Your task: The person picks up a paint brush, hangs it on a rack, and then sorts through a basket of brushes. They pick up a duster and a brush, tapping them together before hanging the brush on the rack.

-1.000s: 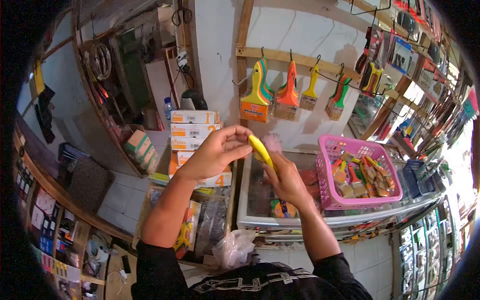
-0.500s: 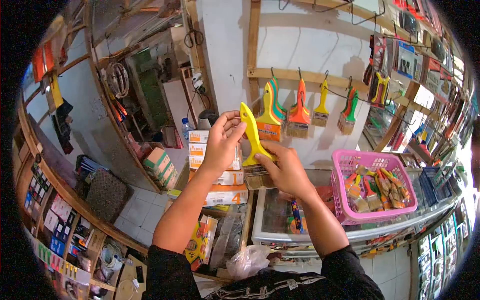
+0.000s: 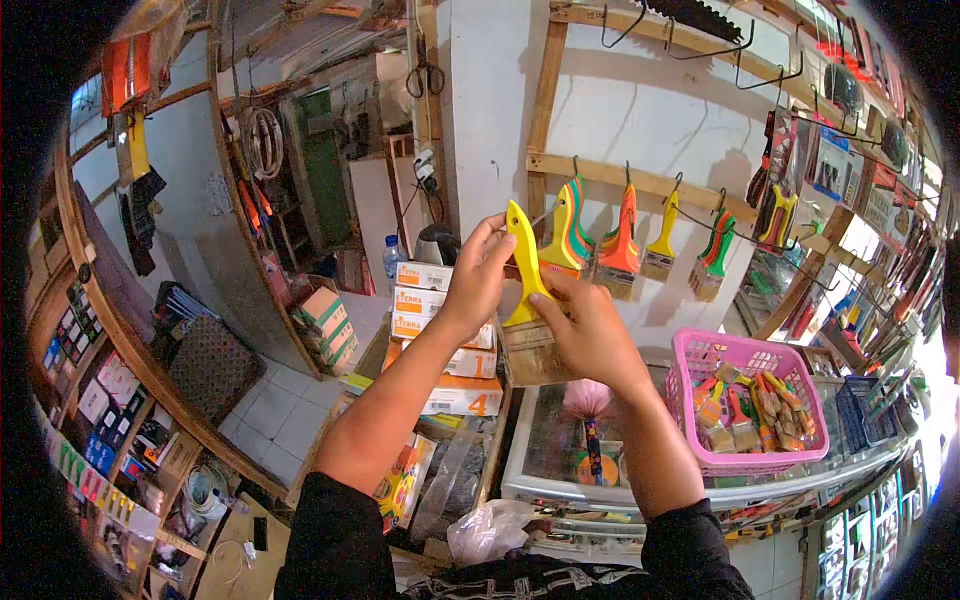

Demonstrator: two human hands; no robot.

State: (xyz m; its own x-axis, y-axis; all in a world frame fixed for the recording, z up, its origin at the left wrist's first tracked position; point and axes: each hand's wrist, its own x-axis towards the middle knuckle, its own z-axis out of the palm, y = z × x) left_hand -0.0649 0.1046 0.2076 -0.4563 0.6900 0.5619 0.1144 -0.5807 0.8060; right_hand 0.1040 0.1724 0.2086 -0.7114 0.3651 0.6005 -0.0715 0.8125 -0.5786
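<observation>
A wide flat paintbrush (image 3: 521, 290) with a yellow handle is held upright in front of me, bristles down. My left hand (image 3: 482, 280) pinches the top of the handle between thumb and fingers. Lower down, my right hand (image 3: 590, 328) grips the brush near where the handle meets the bristles, thumb in front. Behind it, more paintbrushes hang from hooks on a wooden rail: a yellow-and-green bunch (image 3: 566, 228), orange ones (image 3: 624, 240), a smaller yellow one (image 3: 664, 232) and a green-and-red bunch (image 3: 716, 246).
A pink plastic basket (image 3: 682, 400) full of brushes stands on the glass counter (image 3: 540, 470) at right. Stacked white-and-orange boxes (image 3: 450, 362) sit below my left hand. A pink-topped duster (image 3: 588, 400) lies near my right forearm. Wire hooks (image 3: 770, 60) jut out from the wall.
The view has turned slightly left and up, so the hanging brushes sit further right and lower. More of the held brush's bristles show, and the pink duster top has come into sight.
</observation>
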